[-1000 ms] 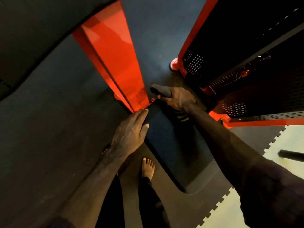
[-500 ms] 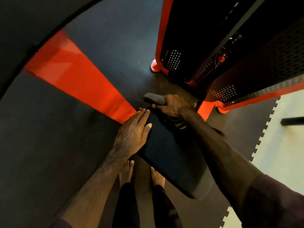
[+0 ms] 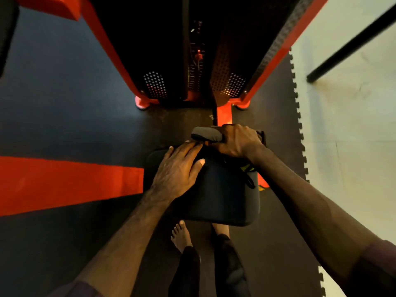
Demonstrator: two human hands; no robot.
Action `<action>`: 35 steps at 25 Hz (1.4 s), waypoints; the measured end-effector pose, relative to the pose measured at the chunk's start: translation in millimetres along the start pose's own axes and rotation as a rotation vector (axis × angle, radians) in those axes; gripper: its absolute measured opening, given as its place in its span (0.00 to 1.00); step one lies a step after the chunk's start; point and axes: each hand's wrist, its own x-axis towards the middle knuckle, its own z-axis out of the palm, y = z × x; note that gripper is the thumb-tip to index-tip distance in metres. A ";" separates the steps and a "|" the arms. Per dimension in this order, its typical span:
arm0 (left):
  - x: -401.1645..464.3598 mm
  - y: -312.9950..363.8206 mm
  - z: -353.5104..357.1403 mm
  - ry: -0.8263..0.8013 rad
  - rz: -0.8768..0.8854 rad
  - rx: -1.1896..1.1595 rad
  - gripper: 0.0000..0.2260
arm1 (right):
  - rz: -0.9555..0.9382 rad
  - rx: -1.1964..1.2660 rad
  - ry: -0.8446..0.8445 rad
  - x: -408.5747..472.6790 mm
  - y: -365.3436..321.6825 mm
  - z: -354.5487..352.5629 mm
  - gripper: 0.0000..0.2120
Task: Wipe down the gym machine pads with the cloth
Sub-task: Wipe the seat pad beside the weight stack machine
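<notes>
A black seat pad (image 3: 225, 200) of the gym machine lies in the middle of the head view. My left hand (image 3: 177, 170) rests flat on the pad's far left part, fingers straight and pointing toward the far edge. My right hand (image 3: 237, 142) sits at the pad's far right edge and grips a grey rolled cloth (image 3: 205, 133), which sticks out to the left of the fist. The cloth lies just beyond the left fingertips. Part of the pad's far edge is hidden under both hands.
The red-framed black weight-stack housing (image 3: 192, 61) stands right behind the pad. A red frame beam (image 3: 64, 183) runs in from the left. My bare foot (image 3: 181, 234) stands on the dark floor mat (image 3: 278, 136) below the pad. At the right are pale floor (image 3: 342, 146) and a black bar (image 3: 351, 43).
The view has swung round so the weight stack now lies straight ahead. My left hand has slid further onto the pad. The right hand keeps its hold on the cloth.
</notes>
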 end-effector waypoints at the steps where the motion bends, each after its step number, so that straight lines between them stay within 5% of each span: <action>1: 6.7 6.8 0.0 -0.017 0.032 0.006 0.28 | 0.076 0.114 0.051 -10.7 13.3 0.8 0.32; 4: 20.6 24.0 -0.4 -0.070 0.076 0.023 0.31 | 0.215 0.414 0.229 -45.1 38.4 17.4 0.33; 8: 30.8 30.0 0.7 -0.097 0.114 0.039 0.32 | 0.374 0.813 0.433 -86.7 44.0 57.5 0.21; 12: 34.1 29.4 0.3 -0.048 0.155 0.012 0.30 | 0.493 1.035 0.506 -148.0 33.4 116.6 0.22; 20: 33.2 23.1 5.7 -0.012 0.154 -0.021 0.28 | 0.465 1.008 0.519 -102.5 51.0 101.2 0.20; 26: 31.9 28.7 -1.4 -0.094 0.110 -0.080 0.31 | 0.666 1.119 0.732 -175.4 -12.2 156.0 0.25; 31: 30.6 20.7 3.6 -0.096 0.127 -0.074 0.30 | 0.753 1.156 0.594 -143.2 27.7 147.4 0.28; 35: 30.0 22.2 3.1 -0.112 0.116 -0.076 0.31 | 0.928 1.373 0.843 -167.1 -19.7 168.5 0.24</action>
